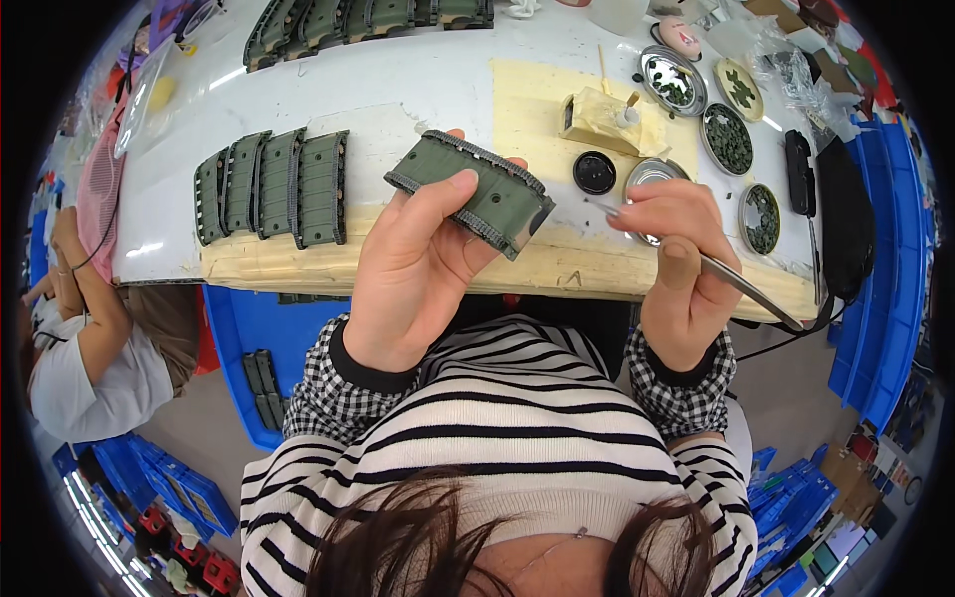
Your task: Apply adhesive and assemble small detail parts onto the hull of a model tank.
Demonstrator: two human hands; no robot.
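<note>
My left hand (406, 264) grips a green toy tank chassis (505, 204) with dark tracks along both long edges. Its thumb presses on the flat green face, and the piece is tilted above the table's front edge. To the right, my right hand (681, 264) is closed around metal tweezers (746, 287). The tweezers' tip points left toward the chassis, apart from it; whether it pinches anything is too small to tell. Just beyond these fingers are a round metal dish (654, 173), partly hidden, and a small black round lid (595, 174).
Several similar chassis lie in a row (320, 189) at left, with more (383, 18) at the back. Dishes of small green parts (727, 141) stand at right beside a tape-wrapped block (597, 121). A blue bin (234, 343) sits below; another person (99, 348) is at far left.
</note>
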